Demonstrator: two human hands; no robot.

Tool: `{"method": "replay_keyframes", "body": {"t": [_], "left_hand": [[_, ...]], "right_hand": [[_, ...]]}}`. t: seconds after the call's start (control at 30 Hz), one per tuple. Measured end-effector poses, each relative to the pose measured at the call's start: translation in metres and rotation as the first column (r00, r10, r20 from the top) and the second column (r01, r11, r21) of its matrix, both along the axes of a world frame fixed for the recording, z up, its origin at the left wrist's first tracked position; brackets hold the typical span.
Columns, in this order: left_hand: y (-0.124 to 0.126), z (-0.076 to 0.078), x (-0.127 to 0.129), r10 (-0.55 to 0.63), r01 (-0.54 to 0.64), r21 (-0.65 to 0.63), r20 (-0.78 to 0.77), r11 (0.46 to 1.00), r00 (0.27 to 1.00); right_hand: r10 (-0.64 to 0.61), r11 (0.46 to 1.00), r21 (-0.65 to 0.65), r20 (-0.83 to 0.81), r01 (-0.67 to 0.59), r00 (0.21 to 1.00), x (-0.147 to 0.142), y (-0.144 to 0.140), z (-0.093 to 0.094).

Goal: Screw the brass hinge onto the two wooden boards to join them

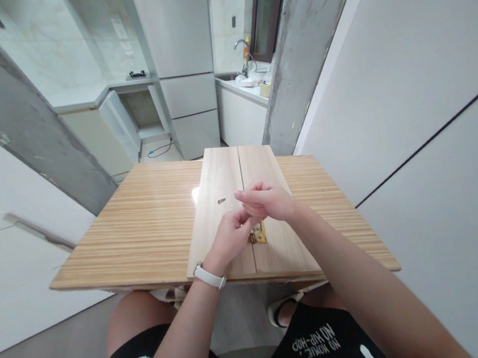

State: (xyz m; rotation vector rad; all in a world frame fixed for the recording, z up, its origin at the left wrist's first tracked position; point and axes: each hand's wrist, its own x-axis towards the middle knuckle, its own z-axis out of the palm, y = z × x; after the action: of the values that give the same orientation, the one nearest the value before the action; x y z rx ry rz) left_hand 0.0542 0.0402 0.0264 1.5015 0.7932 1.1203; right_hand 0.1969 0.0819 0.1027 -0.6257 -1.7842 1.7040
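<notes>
Table [139,221]: wood-grained, directly in front of the seated person.

Boards: left board [210,221] and right board [283,245] lie flat on it, side by side, long axes pointing away from the body. The narrow seam between them runs the same way, roughly midway between the forearms.

Hands: both above the boards, close together over the seam. Left hand [234,232] comes in low over the left board, fingers drawn in narrow beside the hinge. Right hand [269,201] sits slightly farther out, fingers curled, thumb pointing left across the seam. The fingers overlap in this view; cannot tell whether they touch, or whether anything small is pinched between them.

Hinge [260,233]: brass-coloured, at the seam, its visible leaf on the right board. It lies on the body side of the right hand and just right of the left fingers, which are nearer to it. Its far part is covered by the hands, so full outline and long axis not readable.

Screw [221,200]: dark, on the left board, left of the right thumb tip, the nearest fingertip. Long axis roughly crosswise to the seam. Possibly two together; too small to count.
</notes>
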Motion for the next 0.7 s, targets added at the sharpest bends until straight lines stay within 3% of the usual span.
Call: {"method": "replay_keyframes", "body": {"t": [0.13,0.23,0.37,0.43,0.53,0.57,0.63,0.7], "left_hand": [[0.001,0.003,-0.001,-0.003,0.003,0.007,-0.033,1.000,0.999],[0.005,0.002,-0.003,-0.072,0.072,-0.005,-0.032,0.997,0.997],[0.012,0.004,-0.003,-0.158,0.158,0.000,-0.033,0.987,0.987],[0.016,0.006,-0.002,-0.197,0.197,0.003,-0.036,0.980,0.980],[0.019,0.008,-0.002,-0.254,0.254,-0.001,-0.050,0.967,0.966],[0.018,0.008,-0.002,-0.256,0.256,-0.003,-0.052,0.967,0.965],[0.014,0.007,-0.002,-0.223,0.224,0.005,-0.052,0.975,0.973],[0.009,0.005,-0.001,-0.151,0.153,0.036,-0.048,0.988,0.987]], "right_hand": [[-0.212,0.977,-0.018,-0.073,0.212,0.974,-0.009,-0.010,-0.003],[-0.329,0.944,0.011,-0.074,0.331,0.941,-0.011,-0.015,-0.004],[-0.516,0.853,0.029,-0.108,0.521,0.850,-0.013,-0.023,-0.007],[-0.686,0.716,0.052,-0.131,0.696,0.716,-0.018,-0.029,-0.011],[-0.903,0.372,0.118,-0.184,0.921,0.389,-0.032,-0.039,-0.016],[-0.928,0.289,0.134,-0.204,0.948,0.312,-0.037,-0.042,-0.018],[-0.943,0.214,0.146,-0.228,0.966,0.244,-0.044,-0.045,-0.020],[-0.941,0.229,0.140,-0.221,0.963,0.256,-0.046,-0.046,-0.020]]}}
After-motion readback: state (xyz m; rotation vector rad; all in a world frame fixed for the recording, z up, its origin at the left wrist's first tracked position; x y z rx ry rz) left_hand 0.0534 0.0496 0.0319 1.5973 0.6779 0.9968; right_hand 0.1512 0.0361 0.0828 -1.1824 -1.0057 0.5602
